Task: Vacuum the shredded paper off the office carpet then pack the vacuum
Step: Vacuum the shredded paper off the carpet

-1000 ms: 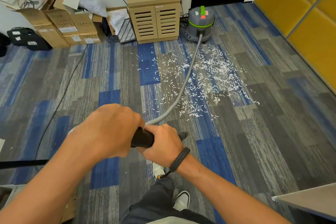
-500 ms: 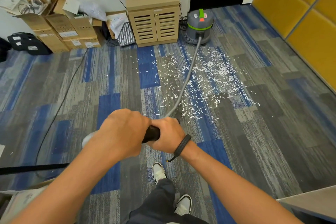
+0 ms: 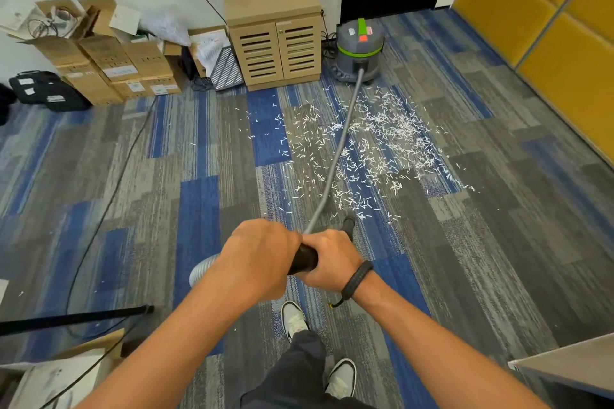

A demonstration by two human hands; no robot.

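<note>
Since a moment ago both our hands have lifted and pushed forward along the floor, so the black tip beyond our right fist now reaches the near edge of the scattered white shredded paper [image 3: 375,149], and the silvery ribbed hose end has come into view beside our left wrist.

Our left hand [image 3: 257,259] is curled closed around the black tubular vacuum handle [image 3: 304,259], knuckles up. Our right hand [image 3: 329,259], with a black braided wristband [image 3: 357,279] at the wrist, is clenched on the same handle just beside the left; the two fists nearly touch.

From the handle a long grey flexible hose [image 3: 342,143] runs away across the paper to the grey canister vacuum with a green band [image 3: 360,50], which stands at the far edge of the blue-and-grey striped carpet [image 3: 498,242], just beside a light wooden louvred cabinet [image 3: 275,43].

Open carpet lies to the right of the paper as far as the yellow padded wall panels [image 3: 564,26]. To the left, a thin black cable [image 3: 109,192] crosses the floor, with stacked brown cardboard boxes [image 3: 109,56] against the wall. A black rod [image 3: 73,319] lies near our left forearm, and a grey table corner [image 3: 571,368] juts in at lower right.
</note>
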